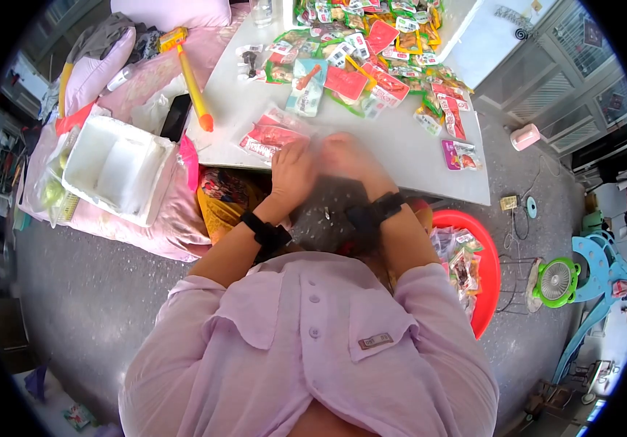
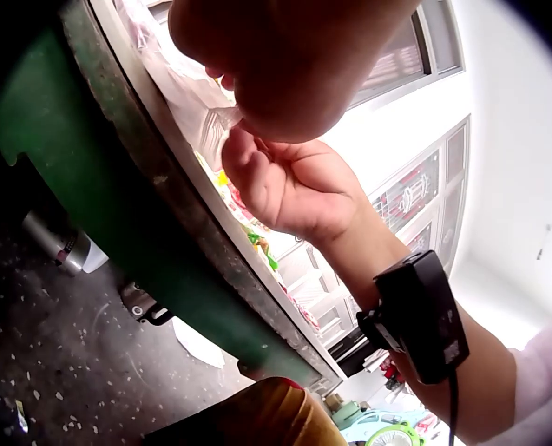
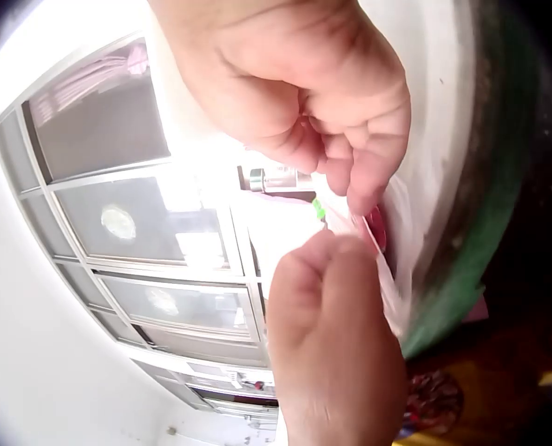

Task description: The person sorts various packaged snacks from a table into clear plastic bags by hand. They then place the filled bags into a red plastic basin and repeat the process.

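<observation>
A clear plastic bag with red printing (image 1: pixel 275 135) lies at the near edge of the table. My left hand (image 1: pixel 293 173) is at its right side, fingers curled on its edge. Close beside it my right hand (image 1: pixel 346 156), blurred in the head view, pinches the bag's edge. In the left wrist view the right hand (image 2: pixel 299 190) has its thumb and fingertips together on thin clear plastic (image 2: pixel 202 121). From the right wrist, the left hand (image 3: pixel 336 325) and right hand (image 3: pixel 322 88) face each other with the film between them. The pinched edge is mostly hidden by fingers.
Many colourful snack packets (image 1: pixel 372 65) are heaped across the far side of the white table (image 1: pixel 233 95). A white foam box (image 1: pixel 117 167), a dark phone (image 1: pixel 176 117) and a yellow stick (image 1: pixel 193 87) lie left. A red basin (image 1: pixel 484 269) with packets stands right.
</observation>
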{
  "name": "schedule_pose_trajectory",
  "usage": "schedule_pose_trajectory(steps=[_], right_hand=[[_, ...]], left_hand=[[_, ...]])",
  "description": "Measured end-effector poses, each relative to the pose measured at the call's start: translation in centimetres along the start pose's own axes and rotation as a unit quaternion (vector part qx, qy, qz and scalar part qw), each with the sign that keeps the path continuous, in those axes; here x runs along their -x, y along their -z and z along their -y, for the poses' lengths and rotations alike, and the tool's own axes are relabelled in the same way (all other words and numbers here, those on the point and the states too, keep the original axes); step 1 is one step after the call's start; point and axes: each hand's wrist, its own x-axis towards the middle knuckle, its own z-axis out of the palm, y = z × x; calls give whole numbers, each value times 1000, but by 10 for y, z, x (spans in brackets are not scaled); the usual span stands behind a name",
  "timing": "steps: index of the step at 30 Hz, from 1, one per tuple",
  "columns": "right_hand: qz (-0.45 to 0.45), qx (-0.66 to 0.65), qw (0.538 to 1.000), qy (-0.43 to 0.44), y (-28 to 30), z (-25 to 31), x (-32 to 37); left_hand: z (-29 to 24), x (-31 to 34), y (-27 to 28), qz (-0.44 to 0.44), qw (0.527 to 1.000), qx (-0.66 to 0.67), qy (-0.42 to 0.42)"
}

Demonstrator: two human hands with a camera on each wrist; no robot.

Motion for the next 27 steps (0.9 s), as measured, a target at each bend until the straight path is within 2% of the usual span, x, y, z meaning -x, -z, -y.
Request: schedule_pose_trajectory(steps=[4, 6, 7, 10, 14, 17, 19, 22, 26, 27], right_hand=[[-87, 32, 995, 36, 50, 35, -12], [-74, 130, 985, 85, 96, 39, -44], [-122, 166, 973, 107, 112, 40, -60], [-219, 298, 918, 147, 136, 47, -96], [-222, 532, 807, 127, 147, 46, -135], [-283, 606, 730, 140, 150, 27, -175], [-325, 560, 750, 136, 153, 19, -189], [-318, 404, 845, 147, 124, 35, -158], [-222, 242, 897, 296, 106, 42, -104], [-209, 161, 917, 297, 100, 47, -89]], left_hand=[[11, 9, -15, 1, 1000, 2, -8], [14, 10, -19, 29, 1000, -11, 3], [15, 10, -20, 44, 999, -17, 9], [17, 7, -22, 47, 999, -13, 11], [13, 5, -18, 53, 998, -2, 15], [13, 5, -17, 61, 998, 0, 25], [13, 5, -17, 59, 998, 4, 24], [14, 6, -17, 50, 999, 10, 13], [14, 6, -16, 49, 999, 4, 6], [12, 5, -13, 63, 998, -4, 14]])
